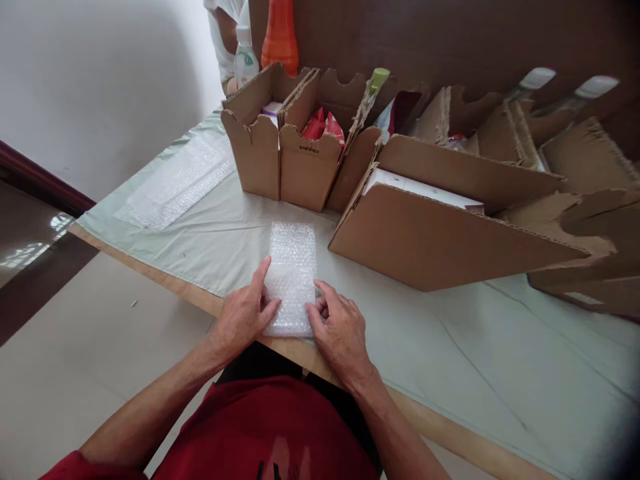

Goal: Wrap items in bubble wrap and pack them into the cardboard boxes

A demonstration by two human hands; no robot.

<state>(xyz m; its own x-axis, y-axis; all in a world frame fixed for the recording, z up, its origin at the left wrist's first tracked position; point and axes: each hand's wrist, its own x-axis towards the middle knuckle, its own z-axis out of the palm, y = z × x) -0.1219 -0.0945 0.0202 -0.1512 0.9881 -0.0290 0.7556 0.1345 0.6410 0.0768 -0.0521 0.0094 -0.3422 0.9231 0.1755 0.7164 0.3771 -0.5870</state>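
Observation:
A clear bubble wrap pouch [293, 280] lies flat on the cloth-covered table, close to its front edge. My left hand [245, 303] rests along the pouch's left side, the index finger stretched up its edge and the thumb on its surface. At the right side is my right hand [343, 327], with thumb tip and index finger apart at the pouch's edge and the other fingers curled. Neither hand lifts the pouch. I cannot tell whether anything is inside it.
More bubble wrap sheets [175, 177] lie at the table's left. Behind the pouch stand cardboard bins [310, 167] with red packets inside, and a larger tilted cardboard holder [425, 233]. Bottles [280, 40] stand at the back. Part of another person [225, 33] shows at top left.

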